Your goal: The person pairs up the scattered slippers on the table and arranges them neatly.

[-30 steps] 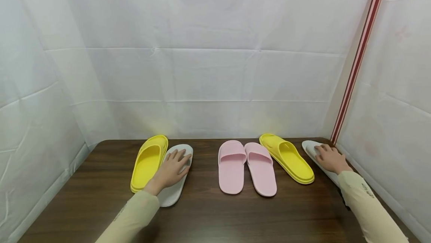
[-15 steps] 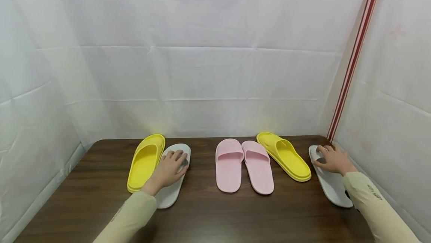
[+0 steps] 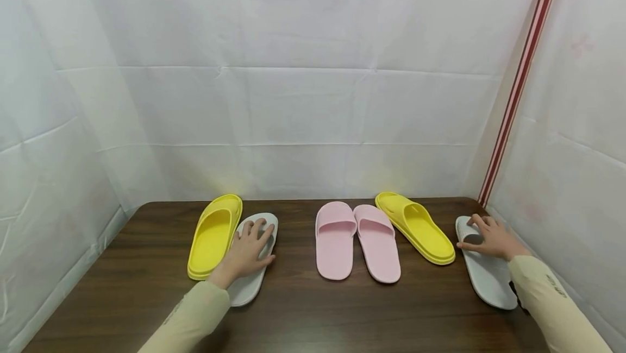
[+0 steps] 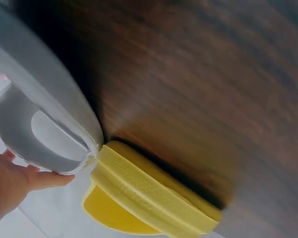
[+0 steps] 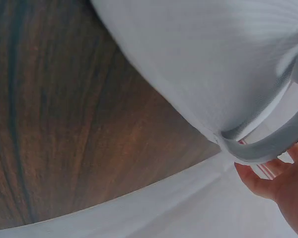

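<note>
My left hand (image 3: 244, 250) lies over the strap of a light grey slipper (image 3: 246, 288) at the left of the table, its fingers bent and spread. In the left wrist view, thumb and fingers reach round the strap of this grey slipper (image 4: 49, 74). At the table's right edge, my right hand (image 3: 499, 240) grips another light grey slipper (image 3: 489, 285) across its strap, thumb on the near left side. The right wrist view shows fingertips at the front of that slipper's strap (image 5: 268, 144). Both slippers point toe toward the back wall.
A yellow slipper (image 3: 209, 247) touches or nearly touches the left grey one. Two pink slippers (image 3: 335, 258) stand in the middle, with a second yellow slipper (image 3: 430, 236) angled beside them. White cloth walls (image 3: 303, 108) enclose the brown table (image 3: 352, 320).
The right grey slipper has turned to a straighter angle and slid toward me under the right hand. The left grey slipper has shifted slightly toward me; the left thumb has spread outward.
</note>
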The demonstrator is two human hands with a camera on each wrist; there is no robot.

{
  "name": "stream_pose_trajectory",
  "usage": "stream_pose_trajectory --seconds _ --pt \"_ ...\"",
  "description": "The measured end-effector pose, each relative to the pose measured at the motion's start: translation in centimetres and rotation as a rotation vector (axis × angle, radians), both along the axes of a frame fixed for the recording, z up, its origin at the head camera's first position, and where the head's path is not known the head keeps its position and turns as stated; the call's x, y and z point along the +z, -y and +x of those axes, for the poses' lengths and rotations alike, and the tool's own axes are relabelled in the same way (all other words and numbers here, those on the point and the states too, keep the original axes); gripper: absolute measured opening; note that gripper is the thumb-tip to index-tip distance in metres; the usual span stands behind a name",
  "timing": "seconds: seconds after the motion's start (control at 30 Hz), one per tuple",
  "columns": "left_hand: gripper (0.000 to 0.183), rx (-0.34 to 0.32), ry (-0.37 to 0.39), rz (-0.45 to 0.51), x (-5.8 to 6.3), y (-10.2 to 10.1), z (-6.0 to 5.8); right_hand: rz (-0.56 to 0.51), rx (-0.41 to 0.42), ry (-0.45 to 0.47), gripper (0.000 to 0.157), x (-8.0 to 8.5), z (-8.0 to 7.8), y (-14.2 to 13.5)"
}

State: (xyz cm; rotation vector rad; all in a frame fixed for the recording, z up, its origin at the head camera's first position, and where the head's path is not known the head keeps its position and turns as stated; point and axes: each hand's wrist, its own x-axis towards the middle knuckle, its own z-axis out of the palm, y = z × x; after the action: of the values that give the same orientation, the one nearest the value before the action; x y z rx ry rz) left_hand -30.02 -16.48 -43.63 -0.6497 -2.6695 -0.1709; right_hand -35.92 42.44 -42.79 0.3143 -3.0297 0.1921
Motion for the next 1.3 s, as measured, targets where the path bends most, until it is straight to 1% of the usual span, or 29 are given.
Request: stream_pose_trajectory --seconds 0.1,0.2,0.3,0.37,0.47,0.53,0.63,0.77,0.9,0.97,1.1,1.23,1.3 --pt "0.067 0.033 0.044 -0.044 0.0 0.0 -0.1 -0.012 0.006 0.011 0.070 -0.1 0.1 0.1" --pt "0.069 0.059 0.069 -0.087 0.2 0.0 -0.1 -0.027 0.013 0.021 0.070 0.0 0.1 0.1" --pt "0.070 0.071 0.089 -0.101 0.3 -0.2 -0.1 -0.047 0.031 0.016 0.067 0.7 0.3 0.3" --pt "0.070 0.071 0.098 -0.091 0.5 -0.4 -0.3 -0.056 0.036 0.008 0.066 1.6 0.5 0.5" --pt "0.070 0.079 0.103 -0.081 0.6 -0.7 -0.6 -0.062 0.022 -0.003 0.065 3.5 0.6 1.4" --pt "0.070 0.088 0.100 -0.083 0.7 -0.9 -0.8 -0.061 0.011 -0.013 0.067 4.9 0.7 2.3" --pt "0.069 0.104 0.097 -0.089 0.7 -1.0 -1.2 -0.058 0.015 -0.051 0.070 6.9 0.8 4.2" --pt "0.069 0.112 0.113 -0.078 0.8 -0.8 -1.8 -0.058 0.044 -0.095 0.069 9.3 1.2 7.9" --pt "0.070 0.118 0.131 -0.063 0.8 -0.6 -2.3 -0.103 0.102 -0.135 0.065 10.6 1.3 12.5" --pt "0.070 0.122 0.139 -0.058 0.8 -0.4 -2.4 -0.143 0.144 -0.164 0.062 10.7 1.2 15.1" --pt "0.071 0.123 0.160 -0.043 0.8 -0.2 -2.5 -0.215 0.230 -0.179 0.058 10.7 1.4 20.8" --pt "0.072 0.125 0.185 -0.033 0.9 0.0 -2.5 -0.239 0.307 -0.172 0.057 10.5 1.6 26.1" --pt "0.072 0.130 0.189 -0.035 1.0 0.1 -2.5 -0.233 0.327 -0.162 0.057 10.2 1.6 28.4"
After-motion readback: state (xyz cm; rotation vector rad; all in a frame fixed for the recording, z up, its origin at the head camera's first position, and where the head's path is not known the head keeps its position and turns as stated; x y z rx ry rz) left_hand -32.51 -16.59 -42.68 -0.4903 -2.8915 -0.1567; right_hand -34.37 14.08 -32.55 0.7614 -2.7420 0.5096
